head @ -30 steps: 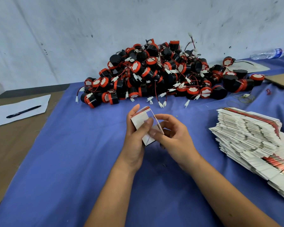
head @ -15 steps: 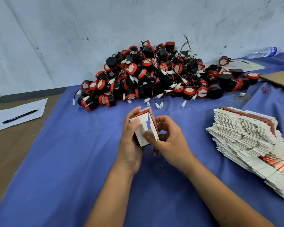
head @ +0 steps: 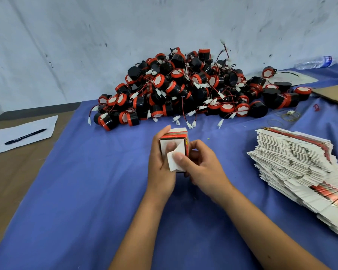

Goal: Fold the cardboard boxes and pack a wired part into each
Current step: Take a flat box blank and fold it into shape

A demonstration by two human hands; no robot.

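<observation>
Blue-covered table [head: 70,191] ran along a scuffed white wall [head: 86,45]. Big pile of black-and-red wired parts [head: 183,90] sat at the far side against the wall, white connectors sticking out. Stack of flat unfolded boxes [head: 300,172] lay at the right, well apart from the hands. White paper [head: 25,141] with a black pen [head: 25,136] on it lay at far left on bare brown surface. Plastic bottle [head: 314,63] lay on its side far right. Left hand [head: 160,168] held a small cardboard box [head: 174,141] mid-table, grip wrapped round its left side. Right hand [head: 201,168] gripped its right side, thumb pressing a white flap [head: 177,160].
</observation>
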